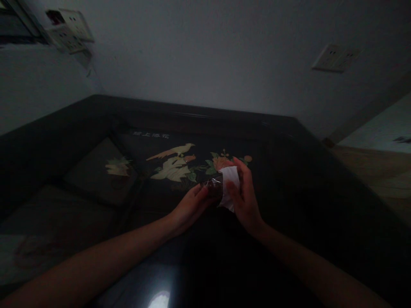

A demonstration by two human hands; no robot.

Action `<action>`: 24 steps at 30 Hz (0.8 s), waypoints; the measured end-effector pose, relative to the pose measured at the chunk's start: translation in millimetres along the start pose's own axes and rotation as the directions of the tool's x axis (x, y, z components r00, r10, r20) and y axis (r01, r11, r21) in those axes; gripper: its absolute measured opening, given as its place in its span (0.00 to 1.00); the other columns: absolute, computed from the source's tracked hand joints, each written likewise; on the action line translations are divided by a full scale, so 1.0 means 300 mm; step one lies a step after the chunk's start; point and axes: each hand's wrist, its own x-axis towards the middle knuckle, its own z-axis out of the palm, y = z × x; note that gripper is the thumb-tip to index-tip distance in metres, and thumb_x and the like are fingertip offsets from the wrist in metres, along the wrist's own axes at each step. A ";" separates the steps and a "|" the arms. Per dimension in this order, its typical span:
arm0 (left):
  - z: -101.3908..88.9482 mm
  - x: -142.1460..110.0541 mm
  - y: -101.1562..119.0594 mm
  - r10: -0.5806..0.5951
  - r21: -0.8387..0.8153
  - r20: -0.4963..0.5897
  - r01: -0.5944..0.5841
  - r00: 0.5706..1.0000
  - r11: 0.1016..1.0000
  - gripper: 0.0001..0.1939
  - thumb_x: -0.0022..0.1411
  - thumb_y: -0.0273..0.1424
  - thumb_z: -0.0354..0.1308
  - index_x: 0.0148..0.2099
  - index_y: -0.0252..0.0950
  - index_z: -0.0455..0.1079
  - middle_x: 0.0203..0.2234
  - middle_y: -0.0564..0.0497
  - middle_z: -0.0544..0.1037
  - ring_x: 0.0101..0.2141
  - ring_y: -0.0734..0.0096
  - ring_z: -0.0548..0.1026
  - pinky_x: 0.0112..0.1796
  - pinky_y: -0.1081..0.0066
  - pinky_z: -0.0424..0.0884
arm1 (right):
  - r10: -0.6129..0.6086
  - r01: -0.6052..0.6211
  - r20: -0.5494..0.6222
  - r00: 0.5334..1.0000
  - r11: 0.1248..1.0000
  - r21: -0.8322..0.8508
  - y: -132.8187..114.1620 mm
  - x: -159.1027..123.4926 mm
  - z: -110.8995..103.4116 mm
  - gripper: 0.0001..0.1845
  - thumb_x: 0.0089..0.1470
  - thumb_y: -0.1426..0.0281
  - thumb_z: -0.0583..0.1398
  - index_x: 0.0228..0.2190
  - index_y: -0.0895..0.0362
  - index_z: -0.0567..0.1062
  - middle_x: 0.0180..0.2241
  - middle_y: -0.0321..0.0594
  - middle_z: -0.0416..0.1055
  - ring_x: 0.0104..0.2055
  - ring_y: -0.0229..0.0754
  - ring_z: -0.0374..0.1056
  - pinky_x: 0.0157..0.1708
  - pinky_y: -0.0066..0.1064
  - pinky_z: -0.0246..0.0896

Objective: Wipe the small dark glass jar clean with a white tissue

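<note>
A small clear, shiny object (214,183) sits in my left hand (194,203), whose fingers are closed around its left end. It looks like glass or clear plastic, but its exact kind is too dark to tell. My right hand (245,199) grips a white tissue (230,188), thumb on the near side and fingers on the far side. The tissue lies against the right end of the clear object and hides that part. Both hands are above a dark, glossy tabletop (205,256), close together.
Inlaid in the tabletop are a pale bird picture (175,160) and a flower picture (221,161). A raised dark rim (192,109) runs along the white wall (205,55). Wall sockets (335,57) show at right, and more sockets (72,34) at upper left.
</note>
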 end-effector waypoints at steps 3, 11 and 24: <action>0.001 -0.003 0.002 -0.018 0.026 -0.021 0.018 1.000 0.999 0.27 0.45 0.43 0.70 0.42 0.30 0.74 0.41 0.42 0.78 0.47 0.57 0.73 0.52 0.62 0.64 | 0.035 -0.034 -0.015 0.999 0.999 0.038 0.009 0.007 -0.003 0.25 0.60 0.60 0.54 0.57 0.52 0.57 0.55 0.47 0.62 0.54 0.47 0.62 0.55 0.44 0.58; -0.017 0.005 -0.001 -0.031 -0.032 0.021 0.032 0.999 0.999 0.23 0.54 0.42 0.65 0.48 0.34 0.73 0.50 0.43 0.74 0.52 0.58 0.70 0.54 0.62 0.63 | 0.108 -0.107 -0.040 0.993 0.994 0.019 0.014 0.008 -0.004 0.18 0.61 0.57 0.52 0.47 0.53 0.68 0.45 0.44 0.72 0.47 0.46 0.68 0.48 0.40 0.64; -0.018 0.004 0.000 -0.008 -0.001 0.034 0.008 0.999 1.000 0.21 0.52 0.39 0.68 0.44 0.30 0.75 0.45 0.42 0.77 0.49 0.60 0.72 0.55 0.64 0.63 | 0.065 -0.064 -0.007 0.998 0.997 0.047 0.026 0.024 -0.002 0.22 0.60 0.57 0.53 0.53 0.50 0.62 0.56 0.44 0.65 0.57 0.46 0.63 0.57 0.43 0.56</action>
